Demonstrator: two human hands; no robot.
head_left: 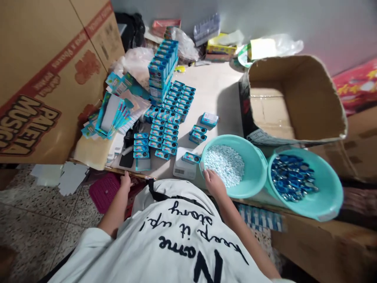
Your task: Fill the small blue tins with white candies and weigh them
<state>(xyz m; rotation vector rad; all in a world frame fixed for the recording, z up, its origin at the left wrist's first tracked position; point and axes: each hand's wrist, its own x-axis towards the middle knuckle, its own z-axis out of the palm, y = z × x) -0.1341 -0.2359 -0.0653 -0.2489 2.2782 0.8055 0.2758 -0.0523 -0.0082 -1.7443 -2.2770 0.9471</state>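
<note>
My left hand (125, 180) is at the front edge of the table (216, 84), fingers curled against it. My right hand (215, 184) grips the near left rim of a turquoise tub (255, 173), which holds many small white and pale blue pellets (225, 163). Just left of that tub, a small blue box (191, 158) lies on a white digital scale (184, 173). Rows of similar small blue boxes (163, 135) fill the table's left middle, and a few loose ones (198, 134) lie nearer the tub.
To the right, a second turquoise tub (331, 192) contains dark blue shiny wrapped pieces (291, 177). An open cardboard box (312, 102) stands behind the tubs. Blue cartons are stacked (163, 65) at the back left, near flattened blue packaging (110, 114) and a tall carton (59, 78).
</note>
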